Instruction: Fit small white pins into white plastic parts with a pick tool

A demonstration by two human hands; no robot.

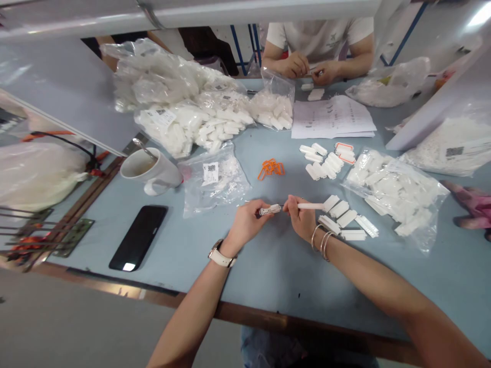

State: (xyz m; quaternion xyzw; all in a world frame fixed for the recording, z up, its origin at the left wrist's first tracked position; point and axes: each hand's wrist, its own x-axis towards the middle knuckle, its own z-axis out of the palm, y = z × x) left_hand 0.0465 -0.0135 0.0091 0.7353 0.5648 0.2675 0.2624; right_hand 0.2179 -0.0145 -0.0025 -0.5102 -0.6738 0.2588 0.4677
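Observation:
Pinched in the fingers of my left hand [248, 221] is a small white plastic part [270, 209] with a row of dark holes or marks. My right hand [302, 217] is closed round a thin tool with a white handle [311, 206]. The tool's narrow dark tip points left and reaches the part's right end; whether it touches is too small to tell. Several white plastic pieces [348, 219] lie just right of my right hand. Beyond my hands are orange frames [271, 168] in a small heap and more white pieces [324, 164], some with orange edging.
A phone [138, 237] and a mug [151, 171] with a spoon stand at left. Clear bags of white parts [399, 191] lie right, with others [169, 128] at the back. Printed sheets [333, 118] lie near a co-worker's hands [326, 73] across the table.

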